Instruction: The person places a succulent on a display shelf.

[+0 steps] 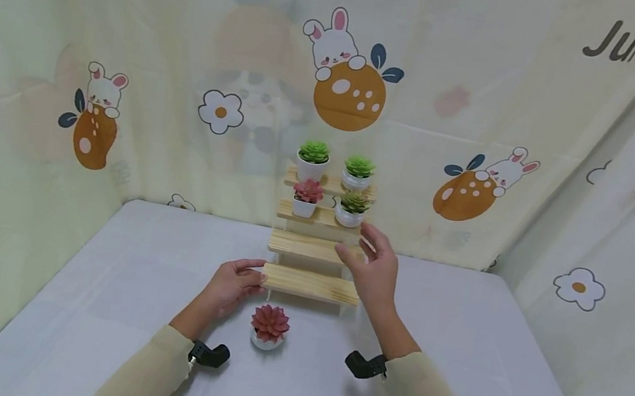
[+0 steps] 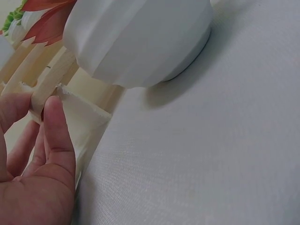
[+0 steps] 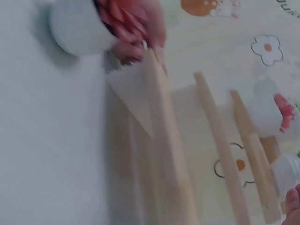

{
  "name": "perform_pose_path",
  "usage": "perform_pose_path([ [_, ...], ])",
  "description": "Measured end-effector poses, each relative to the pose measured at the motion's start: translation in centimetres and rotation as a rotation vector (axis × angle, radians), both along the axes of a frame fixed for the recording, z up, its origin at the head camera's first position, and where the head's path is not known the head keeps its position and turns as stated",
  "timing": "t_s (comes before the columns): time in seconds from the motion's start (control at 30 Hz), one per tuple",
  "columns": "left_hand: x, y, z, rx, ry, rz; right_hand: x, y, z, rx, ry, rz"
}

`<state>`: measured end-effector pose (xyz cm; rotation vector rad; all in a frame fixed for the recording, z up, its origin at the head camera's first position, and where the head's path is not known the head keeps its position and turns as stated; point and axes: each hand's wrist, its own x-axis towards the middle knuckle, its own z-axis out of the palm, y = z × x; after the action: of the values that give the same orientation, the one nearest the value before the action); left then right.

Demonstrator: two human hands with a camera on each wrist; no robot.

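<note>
A wooden tiered plant stand [image 1: 310,285] stands on the table, several plain shelves rising toward the back. My left hand [image 1: 230,287] pinches the left end of its lowest shelf between thumb and finger; the left wrist view shows this pinch too. On the second shelf from the top are a red succulent in a square white pot [image 1: 304,208] and a dark green succulent in a round white pot [image 1: 348,217]. Close to that round pot's right side is my right hand [image 1: 375,273], fingers loosely bent and parted, nothing between them.
Two bright green succulents, one in a taller white pot [image 1: 311,168] and one in a round pot [image 1: 356,180], stand on the top shelf. In front of the stand, a red succulent in a ribbed white pot [image 1: 267,340] sits on the white-covered table [image 1: 452,372]. A printed curtain [image 1: 166,132] hangs behind.
</note>
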<state>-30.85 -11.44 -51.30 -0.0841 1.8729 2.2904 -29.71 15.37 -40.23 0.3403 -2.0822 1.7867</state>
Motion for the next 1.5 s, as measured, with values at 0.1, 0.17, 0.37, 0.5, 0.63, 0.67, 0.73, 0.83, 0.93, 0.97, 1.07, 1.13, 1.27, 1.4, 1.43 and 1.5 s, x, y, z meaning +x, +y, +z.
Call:
perform_pose_path([
  [0.1,0.0,0.0,0.0,0.003,-0.005,-0.002,0.4,-0.2,-2.6,-0.026,-0.005,0.029],
  [0.17,0.0,0.0,0.0,-0.002,-0.001,-0.007,0.9,-0.5,-4.2,-0.036,-0.023,0.059],
  [0.37,0.0,-0.1,0.0,-0.017,0.004,-0.019,4.2,-1.9,-7.5,-0.092,-0.098,0.247],
  [0.5,-0.1,-0.1,-0.1,-0.024,0.007,-0.019,5.9,-2.8,-8.8,-0.069,-0.168,0.36],
  [0.63,-0.1,-0.2,-0.1,-0.027,0.006,-0.011,6.9,-3.6,-9.7,-0.034,-0.235,0.462],
  [0.67,-0.1,-0.2,-0.1,-0.029,0.006,-0.011,7.0,-3.8,-9.8,-0.022,-0.249,0.485],
  [0.73,-0.1,-0.2,-0.2,-0.025,0.007,-0.007,7.2,-4.0,-10.2,0.013,-0.288,0.519],
  [0.83,-0.1,-0.2,-0.2,-0.025,0.012,-0.005,7.4,-4.3,-10.6,0.063,-0.344,0.55],
  [0.93,-0.1,-0.2,-0.2,-0.018,0.018,-0.011,7.3,-4.6,-11.0,0.083,-0.379,0.568],
  [0.97,-0.1,-0.2,-0.2,-0.016,0.021,-0.013,7.3,-4.6,-11.1,0.085,-0.383,0.569],
  [1.07,-0.1,-0.2,-0.2,-0.005,0.024,-0.016,7.1,-4.9,-11.4,0.092,-0.375,0.558],
  [1.13,-0.1,-0.1,-0.2,-0.002,0.018,-0.011,7.0,-5.1,-11.5,0.098,-0.366,0.539],
  [1.27,-0.1,0.0,-0.2,-0.003,0.013,-0.012,6.9,-5.5,-11.7,0.114,-0.361,0.5],
  [1.4,-0.1,0.0,-0.2,-0.007,0.007,-0.009,6.8,-5.7,-11.7,0.113,-0.385,0.484],
  [1.43,-0.1,0.0,-0.2,-0.005,0.003,-0.006,6.8,-5.8,-11.7,0.11,-0.391,0.482],
  [1.5,-0.1,-0.1,-0.1,-0.006,0.003,-0.003,6.7,-5.9,-11.6,0.104,-0.392,0.481],
])
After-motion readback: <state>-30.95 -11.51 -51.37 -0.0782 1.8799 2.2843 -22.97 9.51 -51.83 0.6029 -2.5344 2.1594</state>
